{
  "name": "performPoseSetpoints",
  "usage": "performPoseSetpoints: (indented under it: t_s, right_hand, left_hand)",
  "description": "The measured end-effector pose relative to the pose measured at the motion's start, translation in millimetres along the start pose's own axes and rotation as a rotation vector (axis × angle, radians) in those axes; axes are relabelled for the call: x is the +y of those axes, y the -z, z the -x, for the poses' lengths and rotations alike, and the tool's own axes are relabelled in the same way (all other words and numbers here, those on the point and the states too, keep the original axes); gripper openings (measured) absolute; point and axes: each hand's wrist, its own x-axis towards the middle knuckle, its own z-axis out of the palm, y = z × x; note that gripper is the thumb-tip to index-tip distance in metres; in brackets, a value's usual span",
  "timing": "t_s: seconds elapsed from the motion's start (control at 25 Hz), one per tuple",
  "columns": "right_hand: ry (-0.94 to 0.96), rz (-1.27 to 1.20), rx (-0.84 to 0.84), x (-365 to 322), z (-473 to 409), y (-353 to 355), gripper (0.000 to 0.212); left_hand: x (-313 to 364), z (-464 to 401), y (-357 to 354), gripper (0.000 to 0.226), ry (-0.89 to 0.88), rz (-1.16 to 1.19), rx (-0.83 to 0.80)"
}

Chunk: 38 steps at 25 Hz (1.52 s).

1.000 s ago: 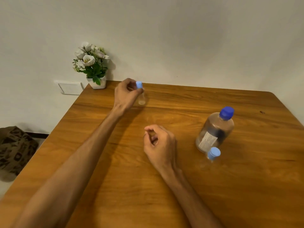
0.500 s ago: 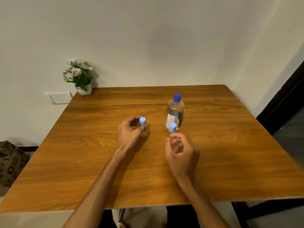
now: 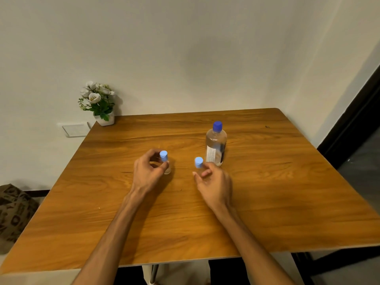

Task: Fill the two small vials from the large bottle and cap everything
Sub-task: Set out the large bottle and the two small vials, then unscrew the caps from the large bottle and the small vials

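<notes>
My left hand (image 3: 149, 171) pinches one capped vial (image 3: 165, 163) upright on the desk (image 3: 267, 202); right fingers (image 3: 206, 173) hang loosely parted at the other vial (image 3: 198, 162) — bottle (image 3: 216, 145) at one o'clock, within pouring reach.

Warm, dimmish room light falls from above, soft shadows pooling under both forearms on the table (image 3: 267, 202); a faint grey shadow smudges the wall (image 3: 205, 58). Wide-angle bending bows the edges, fingers slightly blurred

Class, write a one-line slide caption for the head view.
Left hand grips one capped vial; right hand reaches the other vial beside the capped bottle.
</notes>
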Motion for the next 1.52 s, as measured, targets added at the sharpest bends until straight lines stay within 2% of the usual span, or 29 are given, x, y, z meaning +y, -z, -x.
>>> performPoseSetpoints:
  t_s: [0.12, 0.28, 0.4, 0.48, 0.56, 0.64, 0.72, 0.8, 0.88, 0.96, 1.04, 1.12, 1.2, 1.24, 1.32, 1.4, 1.52]
  right_hand:
    - [0.080, 0.007, -0.123, -24.3, -10.1, -21.6, 0.043]
    - [0.089, 0.010, -0.160, -36.5, -21.6, -40.2, 0.047]
    - [0.052, 0.013, -0.194, -33.3, -18.8, -36.0, 0.064]
    - [0.027, -0.024, -0.071, -27.6, -8.5, -22.7, 0.059]
    - [0.017, -0.114, 0.203, -17.5, 0.3, -5.8, 0.040]
    - [0.017, -0.156, 0.428, -9.4, 0.8, 11.9, 0.039]
    - [-0.032, -0.127, 0.460, -2.9, -11.6, 20.9, 0.058]
    - [-0.074, -0.116, 0.338, 0.8, -30.5, 23.7, 0.083]
    - [-0.082, -0.147, 0.178, 6.7, -47.8, 20.2, 0.100]
    - [-0.050, -0.173, 0.113, 13.5, -57.5, 17.3, 0.096]
    - [-0.014, -0.196, 0.118, 16.0, -53.8, 22.2, 0.084]
    - [0.043, -0.243, 0.126, 12.0, -34.9, 36.6, 0.077]
    - [0.119, -0.312, 0.072, 12.5, -10.3, 52.4, 0.076]
    - [0.144, -0.370, 0.023, 13.4, 1.4, 59.5, 0.075]
    - [0.120, -0.521, -0.071, 15.5, 21.1, 71.9, 0.069]
    - [0.066, -0.653, -0.153, 17.0, 33.1, 82.0, 0.069]
    - [0.045, -0.731, -0.225, 23.0, 38.7, 85.1, 0.075]
  left_hand:
    - [-7.3, -2.1, 10.4, 0.035, -0.001, -0.022, 0.025]
    - [-12.2, -2.6, 15.2, 0.037, 0.015, -0.039, 0.054]
    - [-11.9, 0.7, 12.8, 0.044, 0.026, 0.003, 0.072]
    - [-10.5, 5.6, 10.7, 0.059, 0.042, 0.046, 0.085]
    - [-8.6, 10.8, 10.2, 0.071, 0.046, 0.076, 0.131]
    - [-1.0, 15.2, 9.6, 0.067, -0.003, 0.092, 0.201]
    - [11.0, 20.3, 7.2, 0.055, -0.074, 0.077, 0.296]
    - [28.1, 23.3, 2.9, 0.042, -0.140, 0.062, 0.390]
    - [45.8, 25.6, -3.5, 0.027, -0.219, 0.090, 0.427]
    - [68.8, 31.0, -13.2, 0.017, -0.289, 0.137, 0.363]
    - [94.0, 35.2, -22.5, 0.016, -0.287, 0.184, 0.277]
    - [114.8, 31.3, -30.0, 0.033, -0.218, 0.222, 0.161]
    - [129.1, 22.8, -35.6, 0.051, -0.143, 0.272, -0.032]
    - [134.6, 21.7, -38.1, 0.051, -0.130, 0.319, -0.137]
    - [141.0, 28.2, -43.9, 0.037, -0.143, 0.413, -0.304]
    - [143.6, 38.7, -48.3, 0.024, -0.142, 0.520, -0.402]
    - [143.9, 47.6, -47.8, 0.019, -0.165, 0.566, -0.507]
